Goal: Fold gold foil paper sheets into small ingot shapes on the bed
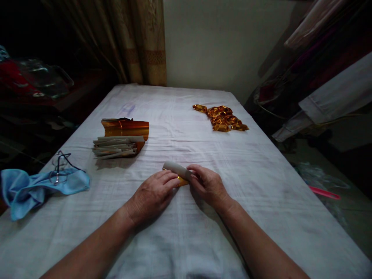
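Between my two hands, low over the white cloth, is a curled sheet of gold foil paper (177,169) with a grey back. My left hand (155,192) grips its left and near side, fingers bent over the gold face. At its right end, the fingers and thumb of my right hand (209,186) close on the paper. Farther off to the left lies a stack of the same gold and grey paper (117,147), its sheets curled. Several folded gold foil pieces (223,117) sit in a loose pile at the far right.
The white cloth (261,193) covers the table. A light blue cloth (31,190) and a pair of glasses (59,170) lie at the left edge. Clothes (340,97) hang on the right. A curtain (139,42) hangs behind; a clear jug (43,75) stands on the left.
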Action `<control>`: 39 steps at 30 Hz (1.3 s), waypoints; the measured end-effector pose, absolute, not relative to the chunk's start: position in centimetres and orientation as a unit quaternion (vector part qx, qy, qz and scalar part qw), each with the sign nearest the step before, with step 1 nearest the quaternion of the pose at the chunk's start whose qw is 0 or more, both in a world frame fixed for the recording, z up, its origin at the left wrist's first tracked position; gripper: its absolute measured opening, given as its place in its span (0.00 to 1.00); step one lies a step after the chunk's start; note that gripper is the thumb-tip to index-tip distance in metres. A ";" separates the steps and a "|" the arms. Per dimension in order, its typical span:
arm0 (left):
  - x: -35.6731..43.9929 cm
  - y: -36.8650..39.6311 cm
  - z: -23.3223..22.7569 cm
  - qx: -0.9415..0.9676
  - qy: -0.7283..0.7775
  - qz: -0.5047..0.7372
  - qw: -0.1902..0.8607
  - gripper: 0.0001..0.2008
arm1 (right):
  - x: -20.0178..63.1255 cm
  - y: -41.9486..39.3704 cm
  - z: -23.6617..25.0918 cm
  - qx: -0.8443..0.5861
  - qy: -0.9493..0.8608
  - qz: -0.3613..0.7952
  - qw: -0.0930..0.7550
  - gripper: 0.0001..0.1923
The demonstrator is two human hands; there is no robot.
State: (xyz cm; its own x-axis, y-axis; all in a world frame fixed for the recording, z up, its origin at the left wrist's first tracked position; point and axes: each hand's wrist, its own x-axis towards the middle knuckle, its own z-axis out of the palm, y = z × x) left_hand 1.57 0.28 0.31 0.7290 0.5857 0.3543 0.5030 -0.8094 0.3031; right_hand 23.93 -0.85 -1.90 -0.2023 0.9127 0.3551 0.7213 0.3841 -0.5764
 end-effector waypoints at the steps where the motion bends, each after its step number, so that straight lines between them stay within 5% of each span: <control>1: 1.6 0.0 0.4 0.928 0.296 0.203 0.096 0.17 | 24.0 -0.9 -1.8 -0.538 -0.761 0.144 0.333 0.13; 12: 1.4 0.0 -0.3 0.928 0.324 0.179 0.028 0.15 | 24.5 -2.1 -1.2 -0.485 -0.799 0.191 0.299 0.11; 24: 0.8 1.4 -1.0 0.917 0.308 0.219 0.126 0.10 | 24.7 -0.9 -1.4 -0.440 -0.867 0.029 0.231 0.10; 33: 2.1 1.2 -1.1 0.882 0.381 0.237 0.144 0.02 | 24.9 -1.3 -2.0 -0.459 -0.849 0.030 0.260 0.06; 39: 3.0 0.6 -0.8 0.868 0.408 0.241 0.148 0.05 | 25.3 -1.1 -2.5 -0.450 -0.856 0.059 0.248 0.05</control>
State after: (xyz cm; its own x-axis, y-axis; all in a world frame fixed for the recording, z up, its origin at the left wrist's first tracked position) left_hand 2.95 0.60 -0.76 0.5511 0.7792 0.2986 0.6363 -0.6239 0.4537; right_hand 25.29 -1.08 -2.50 -0.4711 0.7999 0.3718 0.7413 0.5875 -0.3245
